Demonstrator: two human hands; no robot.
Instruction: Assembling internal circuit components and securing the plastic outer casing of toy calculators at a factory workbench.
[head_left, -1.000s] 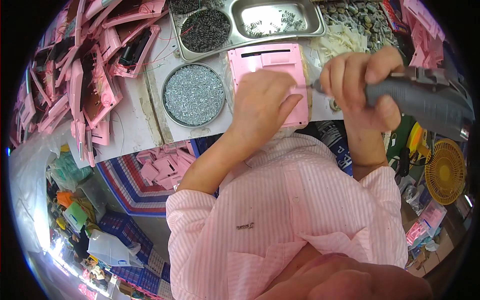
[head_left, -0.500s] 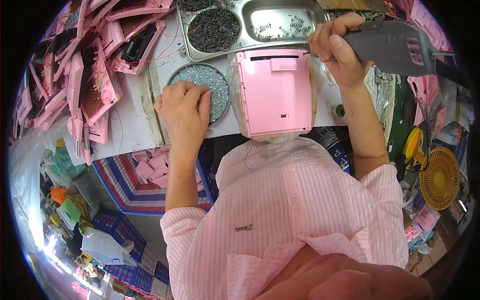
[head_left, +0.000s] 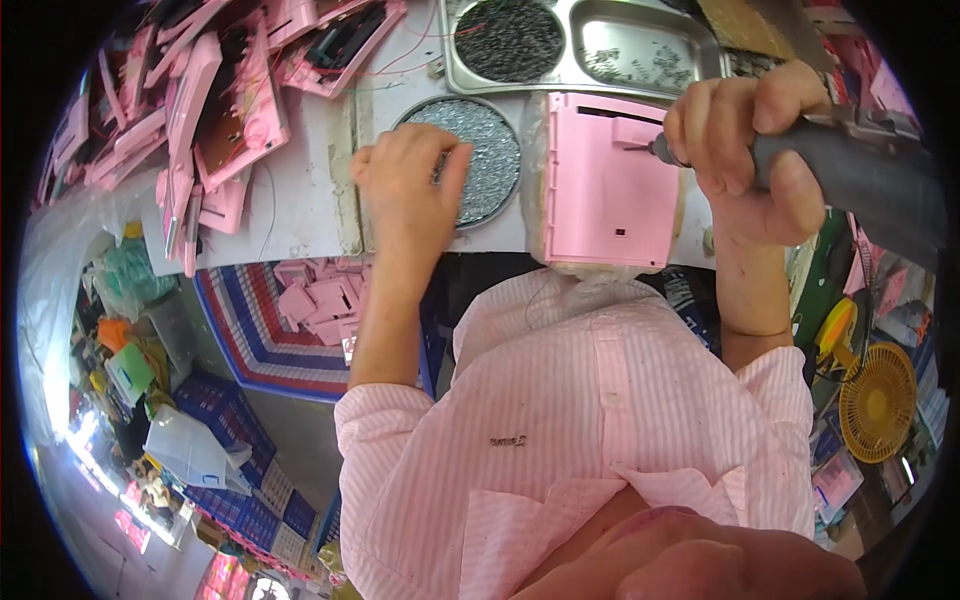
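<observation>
Squarely before the person's chest, the pink casing (head_left: 590,205) lies flat near the front edge of the white tabletop (head_left: 310,195), probably so that both hands can reach it equally well. A clear, crinkled wrapping (head_left: 535,190) shows along its nine o'clock side, perhaps as part of a pad that spares the plastic from scratches.

From three o'clock comes the right hand (head_left: 745,160), its fingers wrapped over the grey power driver (head_left: 850,165) and its thumb underneath. Gripping so far forward seems meant for steady aim; the bit points at the casing's one o'clock area, though I cannot tell whether it touches.

At nine o'clock of the casing sits a round dish of small silvery pieces (head_left: 490,150), close by, presumably to keep each trip short. The left hand (head_left: 410,185) is over the dish's nine o'clock rim, fingers bent and thumb set apart from them; whether it pinches a piece cannot be told.

Toward twelve o'clock, a metal tray (head_left: 570,82) keeps dark little parts (head_left: 508,40) in its own hollows, likely to prevent mixing. Farther out at nine o'clock, more pink housings (head_left: 225,130) lean in a heap, leaving the working spot uncluttered.
</observation>
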